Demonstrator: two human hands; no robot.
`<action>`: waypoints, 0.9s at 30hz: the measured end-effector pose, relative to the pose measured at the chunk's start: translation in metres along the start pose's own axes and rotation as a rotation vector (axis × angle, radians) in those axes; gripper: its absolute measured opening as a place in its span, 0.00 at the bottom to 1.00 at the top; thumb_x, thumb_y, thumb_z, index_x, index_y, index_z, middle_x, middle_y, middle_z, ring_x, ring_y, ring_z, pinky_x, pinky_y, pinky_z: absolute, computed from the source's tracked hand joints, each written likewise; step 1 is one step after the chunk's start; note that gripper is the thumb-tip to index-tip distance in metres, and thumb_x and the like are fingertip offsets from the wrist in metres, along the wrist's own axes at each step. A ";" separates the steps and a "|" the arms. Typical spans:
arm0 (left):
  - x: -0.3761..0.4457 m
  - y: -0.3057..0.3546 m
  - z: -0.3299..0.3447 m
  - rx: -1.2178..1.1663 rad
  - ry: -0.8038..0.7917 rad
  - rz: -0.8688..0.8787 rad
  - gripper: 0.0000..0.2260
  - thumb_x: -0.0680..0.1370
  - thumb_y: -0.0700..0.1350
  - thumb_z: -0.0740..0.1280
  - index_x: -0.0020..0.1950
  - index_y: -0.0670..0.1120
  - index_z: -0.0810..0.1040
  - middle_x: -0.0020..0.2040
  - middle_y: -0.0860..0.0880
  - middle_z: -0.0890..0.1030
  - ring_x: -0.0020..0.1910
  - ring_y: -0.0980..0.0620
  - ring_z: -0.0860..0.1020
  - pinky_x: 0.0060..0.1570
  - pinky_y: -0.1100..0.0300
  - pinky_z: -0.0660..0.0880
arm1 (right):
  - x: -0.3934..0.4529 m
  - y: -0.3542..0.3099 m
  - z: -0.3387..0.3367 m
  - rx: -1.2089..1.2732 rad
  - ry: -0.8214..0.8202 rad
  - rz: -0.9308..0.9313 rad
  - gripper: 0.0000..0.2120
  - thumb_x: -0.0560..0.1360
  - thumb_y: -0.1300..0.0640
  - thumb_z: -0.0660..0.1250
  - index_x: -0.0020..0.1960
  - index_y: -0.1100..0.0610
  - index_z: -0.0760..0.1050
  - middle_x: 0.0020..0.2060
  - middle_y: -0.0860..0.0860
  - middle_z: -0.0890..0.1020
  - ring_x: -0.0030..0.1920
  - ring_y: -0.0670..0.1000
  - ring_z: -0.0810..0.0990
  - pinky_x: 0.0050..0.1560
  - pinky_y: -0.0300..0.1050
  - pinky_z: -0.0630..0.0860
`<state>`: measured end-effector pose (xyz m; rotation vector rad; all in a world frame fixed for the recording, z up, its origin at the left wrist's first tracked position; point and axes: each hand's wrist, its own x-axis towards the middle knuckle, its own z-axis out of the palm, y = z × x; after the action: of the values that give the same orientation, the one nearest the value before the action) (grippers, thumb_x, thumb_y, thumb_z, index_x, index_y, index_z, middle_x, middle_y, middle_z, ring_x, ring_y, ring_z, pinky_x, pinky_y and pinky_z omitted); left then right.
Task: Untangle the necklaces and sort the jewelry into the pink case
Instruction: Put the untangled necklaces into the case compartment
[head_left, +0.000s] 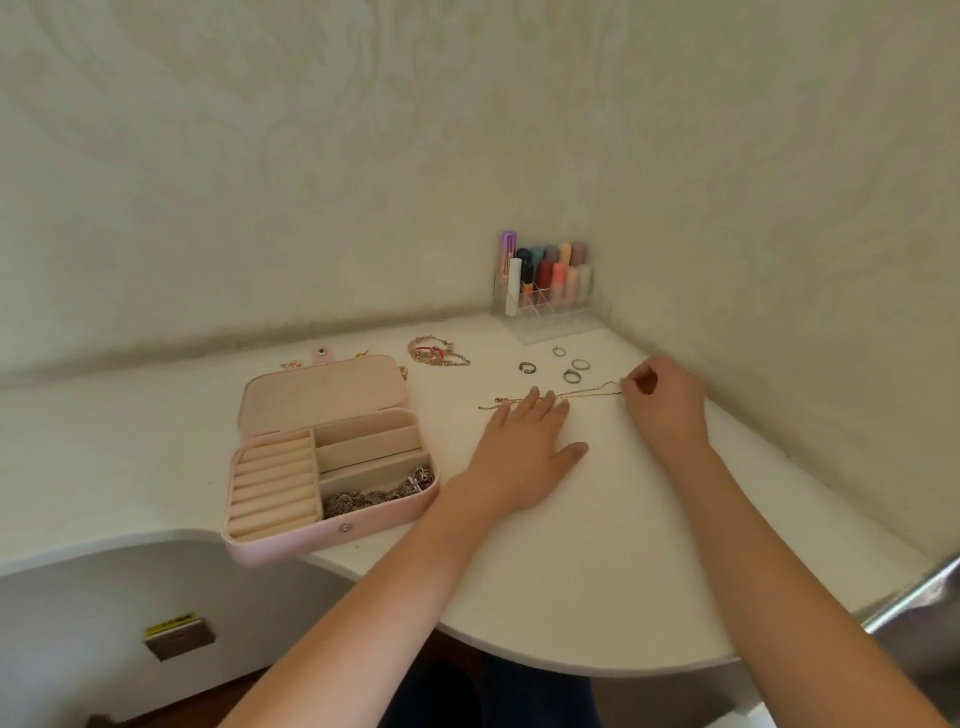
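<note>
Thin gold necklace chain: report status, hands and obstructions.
Left hand flat, pinning thin gold chain. Right hand pinching its far end. Open pink case waiting left. Four loose rings just beyond chain.

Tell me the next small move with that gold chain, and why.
Probably lift the gold chain and carry it to the pink case. It already lies stretched straight on the table, the left hand pressing one end and the right hand pinching the other, and the case's two far compartments look empty.
</note>
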<state>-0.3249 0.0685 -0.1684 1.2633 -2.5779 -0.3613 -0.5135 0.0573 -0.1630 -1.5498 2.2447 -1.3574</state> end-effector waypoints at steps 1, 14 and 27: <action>0.000 0.000 -0.001 -0.055 0.042 0.012 0.27 0.81 0.54 0.54 0.77 0.46 0.51 0.78 0.48 0.51 0.77 0.53 0.46 0.74 0.55 0.43 | -0.003 -0.007 0.000 0.135 0.000 0.027 0.02 0.73 0.63 0.66 0.41 0.58 0.74 0.39 0.53 0.81 0.40 0.52 0.77 0.40 0.38 0.71; -0.004 0.004 -0.015 -0.967 0.308 -0.144 0.08 0.81 0.41 0.58 0.49 0.41 0.76 0.37 0.46 0.82 0.35 0.55 0.80 0.37 0.70 0.72 | -0.036 -0.067 -0.014 1.217 -0.532 0.182 0.13 0.76 0.72 0.59 0.36 0.59 0.69 0.35 0.53 0.80 0.34 0.48 0.79 0.39 0.38 0.78; -0.005 0.002 -0.023 -0.973 0.471 -0.183 0.18 0.81 0.47 0.59 0.31 0.49 0.75 0.23 0.54 0.65 0.23 0.58 0.63 0.27 0.60 0.60 | -0.029 -0.043 -0.003 0.717 -0.585 0.038 0.11 0.76 0.63 0.66 0.58 0.58 0.78 0.32 0.50 0.72 0.31 0.44 0.70 0.34 0.35 0.69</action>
<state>-0.3160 0.0708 -0.1462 1.0124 -1.5331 -1.0391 -0.4706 0.0781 -0.1416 -1.3701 1.2469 -1.2666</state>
